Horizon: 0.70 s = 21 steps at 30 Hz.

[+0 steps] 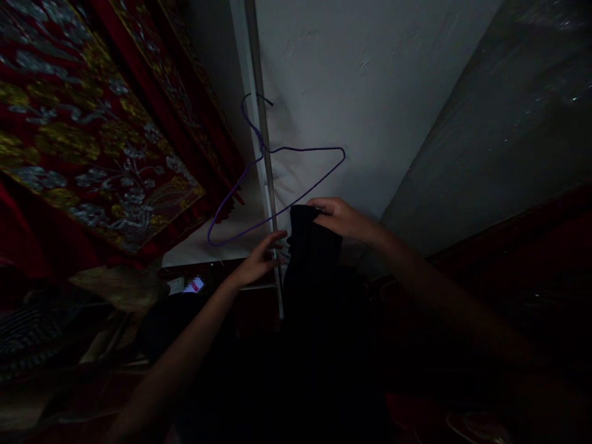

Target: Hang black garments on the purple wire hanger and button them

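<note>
A folded black garment [308,246] hangs from my right hand [340,217], which grips its top edge with the thumb and fingers. Its lower part merges into the dark, so I cannot make out what kind of garment it is. To its left, my left hand [261,259] is held with fingers apart, close to the cloth's side edge; whether it touches the cloth is unclear. Just above both hands, a purple wire hanger [305,150] hangs tilted, bare, in front of a narrow upright metal strip [259,74].
Red cloth with gold and silver embroidery [115,135] hangs at the upper left. A pale wall [370,80] stands behind the hanger, with a grey shiny sheet [499,135] to the right. A lit phone screen [193,285] lies low on the left. The bottom is very dark.
</note>
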Each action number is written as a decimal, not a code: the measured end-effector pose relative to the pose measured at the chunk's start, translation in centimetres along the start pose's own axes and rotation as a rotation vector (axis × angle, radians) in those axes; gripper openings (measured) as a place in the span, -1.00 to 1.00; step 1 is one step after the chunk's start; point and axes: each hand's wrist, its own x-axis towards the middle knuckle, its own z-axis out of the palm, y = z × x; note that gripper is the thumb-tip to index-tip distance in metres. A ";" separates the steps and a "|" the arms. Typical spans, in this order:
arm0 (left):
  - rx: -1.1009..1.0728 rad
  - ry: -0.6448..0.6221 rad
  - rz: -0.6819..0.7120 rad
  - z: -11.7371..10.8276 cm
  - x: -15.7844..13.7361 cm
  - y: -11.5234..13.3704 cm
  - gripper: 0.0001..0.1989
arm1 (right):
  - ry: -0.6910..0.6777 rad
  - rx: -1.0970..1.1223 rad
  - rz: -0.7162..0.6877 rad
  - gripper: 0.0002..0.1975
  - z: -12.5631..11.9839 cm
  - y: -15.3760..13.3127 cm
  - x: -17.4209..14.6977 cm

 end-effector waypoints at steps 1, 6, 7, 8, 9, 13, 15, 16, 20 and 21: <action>0.071 -0.029 0.033 0.7 -0.3 0.0 -0.28 | -0.051 0.000 -0.019 -0.77 0.5 -0.5 -0.1; 0.262 -0.146 0.137 2.2 -1.8 1.5 -0.49 | -0.070 -0.015 -0.094 -0.72 0.8 -1.7 0.4; 0.233 -0.196 0.153 2.2 -2.4 2.1 -0.58 | -0.014 -0.011 -0.079 -0.69 0.5 -1.7 0.6; 0.197 -0.248 0.162 2.1 -3.0 2.8 -0.65 | 0.051 0.003 -0.061 -0.64 0.2 -1.7 0.7; 0.168 -0.296 0.161 2.1 -3.7 3.5 -0.68 | 0.108 0.026 -0.044 -0.59 0.0 -1.5 0.9; 0.149 -0.319 0.018 1.5 -6.1 6.1 -0.66 | 0.114 0.149 0.037 -0.45 0.9 0.3 2.2; 0.168 -0.279 -0.074 1.0 -6.8 7.1 -0.68 | 0.082 0.157 0.063 -0.41 2.3 1.6 3.4; 0.188 -0.267 -0.096 0.6 -7.0 7.6 -0.68 | 0.092 0.130 0.057 -0.42 3.1 2.3 4.2; 0.279 -0.218 -0.088 -1.4 -7.1 8.7 -0.66 | 0.247 -0.026 0.031 -0.52 5.2 4.2 7.2; 0.267 -0.207 -0.097 -2.0 -7.2 8.6 -0.67 | 0.298 -0.044 0.048 -0.54 5.2 4.5 7.5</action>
